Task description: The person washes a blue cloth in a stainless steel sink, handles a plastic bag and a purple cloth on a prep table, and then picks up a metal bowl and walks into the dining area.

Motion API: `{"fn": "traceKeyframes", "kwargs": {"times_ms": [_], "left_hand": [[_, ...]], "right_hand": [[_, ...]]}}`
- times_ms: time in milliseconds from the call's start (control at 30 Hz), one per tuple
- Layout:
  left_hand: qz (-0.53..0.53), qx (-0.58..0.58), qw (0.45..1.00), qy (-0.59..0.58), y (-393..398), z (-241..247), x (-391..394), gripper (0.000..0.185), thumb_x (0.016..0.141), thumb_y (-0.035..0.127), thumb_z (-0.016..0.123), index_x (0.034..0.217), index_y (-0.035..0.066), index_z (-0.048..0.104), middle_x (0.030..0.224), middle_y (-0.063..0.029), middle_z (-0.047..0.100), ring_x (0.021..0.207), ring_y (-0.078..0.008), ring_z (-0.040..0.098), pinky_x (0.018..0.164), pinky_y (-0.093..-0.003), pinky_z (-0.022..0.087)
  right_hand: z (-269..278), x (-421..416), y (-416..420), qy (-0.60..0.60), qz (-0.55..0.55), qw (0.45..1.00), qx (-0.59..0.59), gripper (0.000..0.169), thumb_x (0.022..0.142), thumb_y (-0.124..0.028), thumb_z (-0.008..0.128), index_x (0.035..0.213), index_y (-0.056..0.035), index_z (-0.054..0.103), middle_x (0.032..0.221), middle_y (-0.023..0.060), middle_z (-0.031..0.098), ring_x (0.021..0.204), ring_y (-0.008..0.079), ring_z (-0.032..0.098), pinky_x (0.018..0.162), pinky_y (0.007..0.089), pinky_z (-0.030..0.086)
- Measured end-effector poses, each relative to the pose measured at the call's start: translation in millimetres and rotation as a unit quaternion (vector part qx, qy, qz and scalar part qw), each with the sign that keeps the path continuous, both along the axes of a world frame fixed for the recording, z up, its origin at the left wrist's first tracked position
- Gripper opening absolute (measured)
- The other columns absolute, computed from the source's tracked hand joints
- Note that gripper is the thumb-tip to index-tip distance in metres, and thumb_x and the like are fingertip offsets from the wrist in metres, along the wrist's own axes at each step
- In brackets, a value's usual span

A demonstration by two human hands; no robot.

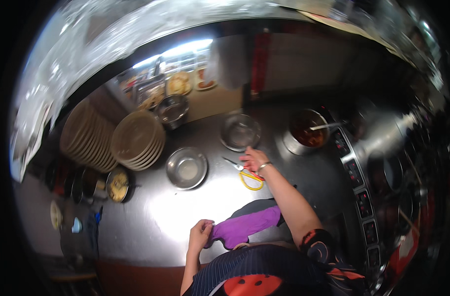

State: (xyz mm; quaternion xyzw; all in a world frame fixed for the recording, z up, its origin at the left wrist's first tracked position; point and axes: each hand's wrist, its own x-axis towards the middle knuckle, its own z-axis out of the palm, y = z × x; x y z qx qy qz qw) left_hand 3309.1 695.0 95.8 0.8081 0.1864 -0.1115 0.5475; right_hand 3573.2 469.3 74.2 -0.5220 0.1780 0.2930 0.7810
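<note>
My right hand (255, 160) reaches over the steel counter, its fingers slightly apart near the rim of a shallow metal bowl (240, 134). Partly beneath that hand lies a pair of scissors (251, 181) with one yellow and one red handle loop, blades pointing to the upper left. My left hand (201, 232) is at the lower middle, thumb and fingertips close together beside a purple cloth item (247, 226). Whether it pinches the cloth or some small thing cannot be told. Dark material (252, 208) shows along the purple piece.
Another metal bowl (186, 168) stands left of the scissors. Stacked plates (138, 140) and a bowl of yellowish food (118, 185) are farther left. A pot of reddish-brown food (307, 133) holds a utensil. Control panels (354, 173) line the right edge.
</note>
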Motion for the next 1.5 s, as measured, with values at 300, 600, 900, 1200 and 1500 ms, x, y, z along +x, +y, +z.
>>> {"fn": "traceKeyframes", "kwargs": {"times_ms": [300, 600, 900, 1200, 1500], "left_hand": [[-0.148, -0.094, 0.983, -0.06, -7, -30, 49, 0.015, 0.084, 0.009, 0.05, 0.093, -0.001, 0.058, 0.079, -0.0068, 0.06, 0.07, -0.0129, 0.056, 0.063, -0.0246, 0.045], [-0.25, -0.044, 0.963, -0.087, -59, -10, 97, 0.015, 0.085, 0.017, 0.054, 0.089, 0.003, 0.053, 0.066, -0.0028, 0.053, 0.056, -0.0094, 0.051, 0.051, -0.0219, 0.043], [-0.24, -0.058, 0.969, -0.006, -207, -32, 108, 0.016, 0.083, 0.017, 0.054, 0.088, 0.002, 0.055, 0.063, -0.0042, 0.054, 0.054, -0.0112, 0.052, 0.05, -0.0226, 0.044], [-0.305, 0.0, 0.952, 0.007, -390, -24, 91, 0.015, 0.083, 0.016, 0.054, 0.087, 0.001, 0.055, 0.063, -0.0048, 0.055, 0.054, -0.0117, 0.052, 0.05, -0.0229, 0.044], [-0.351, 0.017, 0.936, -0.004, -463, -22, 75, 0.015, 0.083, 0.015, 0.053, 0.087, 0.001, 0.055, 0.063, -0.0053, 0.055, 0.054, -0.0122, 0.053, 0.05, -0.0233, 0.044]], "right_hand": [[12, -179, -159, -0.102, -0.166, 0.97, -0.148, 0.022, 0.085, -0.021, 0.051, 0.096, -0.0033, 0.055, 0.075, 0.0062, 0.061, 0.045, 0.0066, 0.047, 0.039, 0.0204, 0.042], [-59, -477, -389, 0.073, -0.713, 0.678, -0.167, 0.015, 0.078, -0.022, 0.052, 0.087, -0.0112, 0.057, 0.064, 0.0028, 0.058, 0.043, 0.0101, 0.046, 0.037, 0.0257, 0.04], [-104, -637, -561, 0.113, -0.93, 0.342, -0.074, 0.015, 0.083, -0.019, 0.047, 0.087, -0.0081, 0.056, 0.064, 0.0063, 0.055, 0.048, 0.0157, 0.044, 0.039, 0.0305, 0.035], [-192, -726, -676, 0.146, -0.917, 0.363, -0.083, 0.016, 0.08, -0.021, 0.051, 0.073, -0.0073, 0.054, 0.058, 0.0028, 0.053, 0.039, 0.0137, 0.048, 0.031, 0.0276, 0.032], [-165, -727, -704, 0.299, -0.753, 0.322, -0.491, 0.021, 0.068, -0.019, 0.055, 0.069, 0.0025, 0.054, 0.055, 0.0134, 0.055, 0.047, 0.022, 0.057, 0.045, 0.0353, 0.045]]}}
